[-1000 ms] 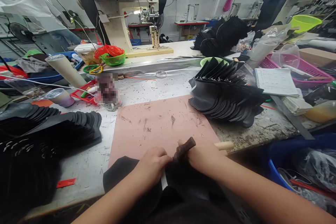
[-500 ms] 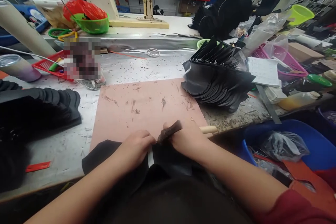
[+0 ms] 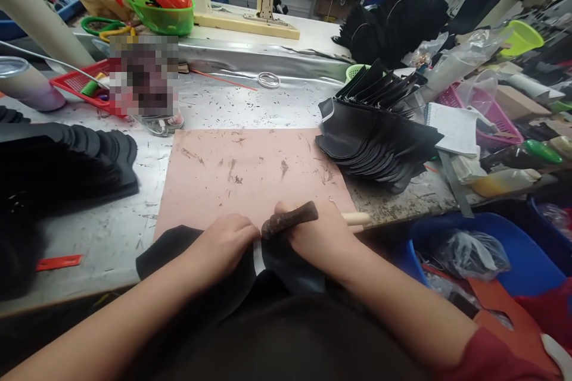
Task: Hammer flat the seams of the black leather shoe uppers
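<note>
A black leather-like piece (image 3: 167, 247) lies at the near edge of the pink board (image 3: 205, 175), partly hanging toward my body. My left hand (image 3: 227, 244) presses on it with closed fingers, thumb side beside a white strip (image 3: 258, 259) down its middle. Wrapped round a hammer (image 3: 292, 219) is my right hand (image 3: 324, 235); the dark, worn head is just right of my left fingertips, over the strip's upper end. The pale wooden handle (image 3: 356, 218) sticks out to the right of the fist. Whether the head touches the piece I cannot tell.
Stacks of black pieces stand at left (image 3: 89, 166) and right (image 3: 379, 143). A red flat tool (image 3: 59, 262) lies near the left edge. Behind are a red basket (image 3: 80, 86) and a wire coil (image 3: 269, 80). A blue bin (image 3: 531, 256) sits below right.
The camera view has shifted slightly, so the bench appears higher and the back things farther right. Both hands keep their places on the black piece; the hammer head has moved slightly.
</note>
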A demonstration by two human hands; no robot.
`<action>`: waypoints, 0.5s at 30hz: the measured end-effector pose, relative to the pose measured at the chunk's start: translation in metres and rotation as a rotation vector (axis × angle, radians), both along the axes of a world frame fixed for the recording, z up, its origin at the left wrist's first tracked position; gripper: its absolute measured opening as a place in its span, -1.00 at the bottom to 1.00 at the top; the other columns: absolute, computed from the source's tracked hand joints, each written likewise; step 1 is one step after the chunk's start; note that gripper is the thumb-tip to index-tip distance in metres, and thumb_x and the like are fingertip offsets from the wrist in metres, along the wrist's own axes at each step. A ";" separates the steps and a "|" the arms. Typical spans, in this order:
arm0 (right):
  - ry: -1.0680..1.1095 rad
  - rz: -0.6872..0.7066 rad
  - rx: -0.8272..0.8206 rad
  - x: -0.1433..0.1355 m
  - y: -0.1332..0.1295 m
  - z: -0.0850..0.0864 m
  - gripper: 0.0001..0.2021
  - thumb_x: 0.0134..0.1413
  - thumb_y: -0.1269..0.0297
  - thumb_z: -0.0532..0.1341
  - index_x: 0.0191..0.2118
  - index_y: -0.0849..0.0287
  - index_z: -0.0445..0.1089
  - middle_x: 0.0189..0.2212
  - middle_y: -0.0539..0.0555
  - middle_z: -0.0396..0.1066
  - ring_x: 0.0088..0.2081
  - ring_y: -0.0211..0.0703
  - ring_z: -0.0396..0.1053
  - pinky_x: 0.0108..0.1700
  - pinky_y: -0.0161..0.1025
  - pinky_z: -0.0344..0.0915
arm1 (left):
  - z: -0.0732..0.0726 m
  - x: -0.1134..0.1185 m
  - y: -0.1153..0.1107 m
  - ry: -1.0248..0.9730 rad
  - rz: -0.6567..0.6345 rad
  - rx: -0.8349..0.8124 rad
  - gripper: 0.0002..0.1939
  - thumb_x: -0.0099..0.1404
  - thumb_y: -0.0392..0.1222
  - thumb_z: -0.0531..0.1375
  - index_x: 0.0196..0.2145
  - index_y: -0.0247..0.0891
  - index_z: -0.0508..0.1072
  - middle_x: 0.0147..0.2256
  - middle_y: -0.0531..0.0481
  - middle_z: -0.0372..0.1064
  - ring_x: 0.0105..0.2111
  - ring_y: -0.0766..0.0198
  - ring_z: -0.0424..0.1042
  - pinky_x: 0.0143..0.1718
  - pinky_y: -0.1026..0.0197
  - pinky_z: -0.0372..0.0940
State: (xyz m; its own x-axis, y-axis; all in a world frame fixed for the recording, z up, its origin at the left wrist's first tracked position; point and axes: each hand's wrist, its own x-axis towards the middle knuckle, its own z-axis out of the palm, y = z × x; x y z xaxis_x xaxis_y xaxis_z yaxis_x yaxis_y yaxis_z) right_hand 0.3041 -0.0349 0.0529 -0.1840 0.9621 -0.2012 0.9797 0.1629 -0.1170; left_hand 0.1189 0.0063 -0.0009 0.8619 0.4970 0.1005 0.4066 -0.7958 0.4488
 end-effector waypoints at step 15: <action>-0.020 -0.006 -0.003 -0.015 0.000 0.004 -0.80 0.12 0.36 -0.03 -0.27 0.11 0.33 -0.45 0.03 0.44 -0.46 -0.20 0.34 -0.50 -0.31 -0.04 | -0.006 -0.020 0.010 -0.023 -0.116 0.102 -0.65 0.27 -0.44 -0.11 -0.25 -0.22 0.43 -0.38 -0.03 0.34 -0.36 0.29 0.27 -0.28 0.23 0.21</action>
State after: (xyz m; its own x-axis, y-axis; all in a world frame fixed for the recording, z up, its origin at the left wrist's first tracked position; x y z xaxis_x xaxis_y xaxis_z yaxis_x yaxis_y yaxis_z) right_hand 0.2889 -0.0349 0.0566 -0.1743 0.9626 -0.2074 0.9828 0.1570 -0.0973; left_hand 0.0993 0.0164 -0.0069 0.9097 0.3805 0.1663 0.2998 -0.8789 0.3711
